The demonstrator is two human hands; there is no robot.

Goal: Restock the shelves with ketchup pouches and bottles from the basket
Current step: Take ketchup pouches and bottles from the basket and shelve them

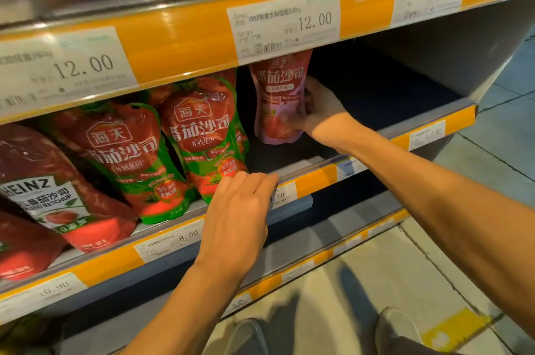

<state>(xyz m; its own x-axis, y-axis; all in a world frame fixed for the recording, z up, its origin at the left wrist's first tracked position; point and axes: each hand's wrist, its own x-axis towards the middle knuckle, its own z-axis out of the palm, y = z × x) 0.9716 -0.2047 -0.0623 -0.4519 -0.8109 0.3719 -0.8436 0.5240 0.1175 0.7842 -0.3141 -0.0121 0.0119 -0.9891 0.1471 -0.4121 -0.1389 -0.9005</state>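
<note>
Head view, landmark = shelf (292, 165), the middle one w/ orange price strip.

Pink pouch (279, 100) stands upright on the shelf, well back from the front edge, on bare dark surface, its top hidden behind the upper shelf's price tag (285, 22) (12.00). Right hand (321, 111) reaches into the shelf from the right and grips the pouch's right side; thumb across the front lower part, fingers wrapped behind, mostly hidden.

Left hand (240, 210) is at the shelf's front edge, palm down, fingers bent and together, tips resting on the lip just beside the bottom of a green pouch (205, 134). Holds nothing that I can see.

Left of the pink pouch on the same shelf, w/ a gap between: the green pouch, then a 2nd green pouch (127, 158) further left, both leaning back. Further left still, Heinz pouch (55, 189), tilted, at the frame's left edge.

Strip tags under the shelf read 8.50 and 7.50. Below the shelf: lower shelves, tiled floor (492, 152), two shoes (396, 325) at the bottom. Basket not in frame.
</note>
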